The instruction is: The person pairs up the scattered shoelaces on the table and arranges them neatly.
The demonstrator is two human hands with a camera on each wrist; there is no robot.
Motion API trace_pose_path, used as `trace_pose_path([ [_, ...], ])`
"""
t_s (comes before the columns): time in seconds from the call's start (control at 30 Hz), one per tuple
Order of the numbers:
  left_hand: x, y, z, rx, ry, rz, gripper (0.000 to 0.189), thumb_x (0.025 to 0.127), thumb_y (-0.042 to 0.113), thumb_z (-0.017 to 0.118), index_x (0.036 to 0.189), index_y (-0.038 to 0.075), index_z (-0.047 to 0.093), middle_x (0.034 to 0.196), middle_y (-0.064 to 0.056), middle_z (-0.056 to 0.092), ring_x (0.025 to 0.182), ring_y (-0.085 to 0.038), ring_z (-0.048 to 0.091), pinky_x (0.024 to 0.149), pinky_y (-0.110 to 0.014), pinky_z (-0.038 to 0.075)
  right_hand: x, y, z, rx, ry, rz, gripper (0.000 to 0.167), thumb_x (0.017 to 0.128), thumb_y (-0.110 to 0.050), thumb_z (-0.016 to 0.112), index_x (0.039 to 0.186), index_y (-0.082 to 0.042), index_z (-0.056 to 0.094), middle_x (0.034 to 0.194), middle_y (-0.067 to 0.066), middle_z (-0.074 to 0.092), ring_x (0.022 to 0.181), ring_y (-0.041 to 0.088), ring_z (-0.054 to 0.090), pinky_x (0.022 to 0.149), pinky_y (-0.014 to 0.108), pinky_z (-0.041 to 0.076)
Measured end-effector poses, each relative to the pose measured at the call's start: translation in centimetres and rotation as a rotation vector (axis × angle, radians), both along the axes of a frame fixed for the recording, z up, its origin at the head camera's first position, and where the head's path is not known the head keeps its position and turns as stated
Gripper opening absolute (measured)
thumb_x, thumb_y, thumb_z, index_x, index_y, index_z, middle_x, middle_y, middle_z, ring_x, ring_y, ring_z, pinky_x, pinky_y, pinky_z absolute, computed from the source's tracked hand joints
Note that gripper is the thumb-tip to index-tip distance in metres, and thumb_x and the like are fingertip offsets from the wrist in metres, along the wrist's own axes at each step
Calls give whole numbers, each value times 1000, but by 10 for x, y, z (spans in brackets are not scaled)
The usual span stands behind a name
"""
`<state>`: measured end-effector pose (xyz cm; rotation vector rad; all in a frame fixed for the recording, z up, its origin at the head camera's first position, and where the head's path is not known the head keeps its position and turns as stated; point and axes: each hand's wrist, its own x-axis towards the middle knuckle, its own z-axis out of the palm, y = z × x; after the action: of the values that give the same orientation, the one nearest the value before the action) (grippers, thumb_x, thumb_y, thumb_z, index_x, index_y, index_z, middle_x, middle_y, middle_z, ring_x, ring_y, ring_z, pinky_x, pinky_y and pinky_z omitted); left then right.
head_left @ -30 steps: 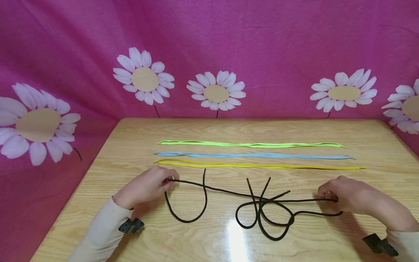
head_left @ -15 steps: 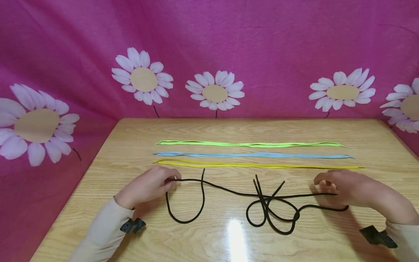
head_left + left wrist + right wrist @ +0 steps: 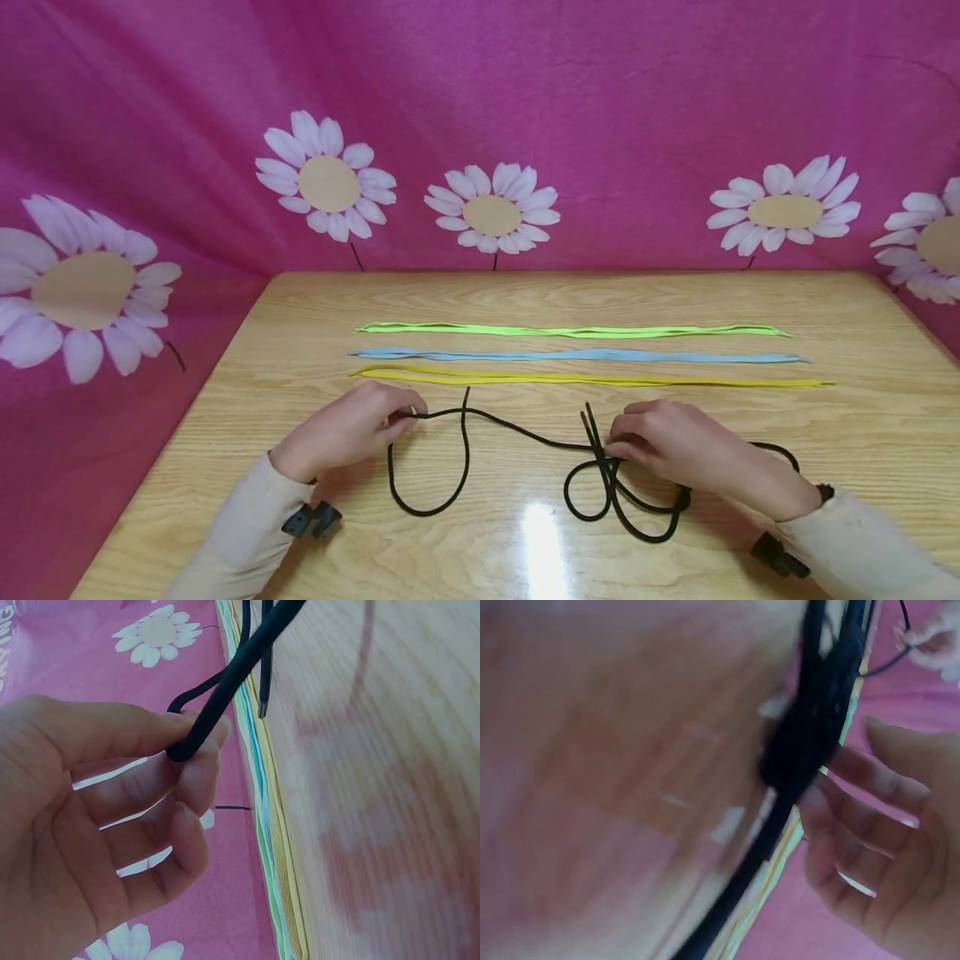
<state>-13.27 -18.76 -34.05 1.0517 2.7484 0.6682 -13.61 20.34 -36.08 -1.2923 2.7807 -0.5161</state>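
Note:
A black round shoelace [image 3: 517, 429] spans the table between the hands, with a U-shaped loop below its left part and several loops bunched on the right. My left hand [image 3: 352, 425] pinches it near its left end between thumb and fingers, clearly seen in the left wrist view, where the lace [image 3: 225, 690] runs up from the fingertips. At the bunched loops is my right hand [image 3: 690, 450], fingers loosely bent, thumb apart from them. In the right wrist view the dark lace [image 3: 802, 750] passes right at its fingertips, blurred. Part of the bunch is hidden under this hand.
Behind the hands three flat shoelaces lie side by side: yellow [image 3: 525, 377], blue [image 3: 600, 355] and green [image 3: 570, 332]. They rest on a wooden table [image 3: 375, 292]. A pink cloth [image 3: 630, 100] with daisies hangs at the back and left.
My right hand has let go of the lace's right part and moved left to the bunched loops. The left hand keeps its pinch, shifting slightly right. The lace between them has slackened.

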Motion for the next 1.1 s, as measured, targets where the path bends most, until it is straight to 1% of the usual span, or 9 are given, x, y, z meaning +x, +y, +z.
trace_pose_path([
  [0.13,0,1,0,0,-5,-2,12,91,0,63,100,4,70,88,-1,67,72,-4,53,65,-23,48,2,-5,0,60,-19,-46,11,86,-27,73,80,-27,64,76,-17,53,64,-2,47,54,24,41],
  [0.3,1,1,0,-1,3,-9,13,91,0,63,101,4,70,90,-2,68,72,-3,53,64,-22,47,1,2,3,99,-57,27,20,80,-12,78,81,-25,63,78,-17,59,70,0,55,57,27,46],
  [0.4,0,2,-1,7,7,-25,12,91,0,63,99,5,70,90,-2,68,74,-4,55,65,-23,48,-1,10,5,94,-128,78,24,79,-8,79,83,-24,61,74,-18,55,67,-1,50,57,25,44],
  [0.5,0,2,-2,17,-8,-40,12,91,0,63,98,5,70,91,-1,68,77,-4,56,67,-24,49,-2,19,7,95,-193,70,29,77,-9,79,79,-25,56,69,-19,48,65,-1,43,58,23,38],
  [0.6,0,3,-3,21,-25,-45,12,92,0,62,98,6,70,90,0,68,78,-5,56,68,-25,49,-3,30,10,102,-217,48,34,75,-10,81,76,-25,51,66,-18,42,64,0,39,58,22,34],
  [0.77,0,0,-3,16,-28,-46,11,92,0,62,97,6,70,90,1,68,80,-6,58,69,-26,50,-7,49,10,96,-219,35,33,73,-12,82,75,-25,52,67,-20,41,63,-2,38,56,21,33],
  [0.83,1,-4,-1,16,-32,-41,12,92,0,62,98,7,70,90,1,68,80,-6,58,69,-25,50,-8,58,11,67,-187,60,32,73,-12,82,75,-25,53,67,-21,41,63,-3,38,55,20,34],
  [1.0,3,-19,10,19,-12,-3,13,91,0,63,100,6,71,93,0,68,80,-7,58,67,-25,50,-10,84,21,-32,-98,106,34,77,4,76,77,-24,58,73,-22,46,64,-7,39,51,18,35],
  [1.1,5,-29,19,20,17,33,14,90,0,64,101,5,71,94,-1,69,81,-9,61,68,-26,50,-10,98,29,-41,-24,80,39,73,13,74,80,-23,61,76,-22,50,66,-8,42,51,17,38],
])
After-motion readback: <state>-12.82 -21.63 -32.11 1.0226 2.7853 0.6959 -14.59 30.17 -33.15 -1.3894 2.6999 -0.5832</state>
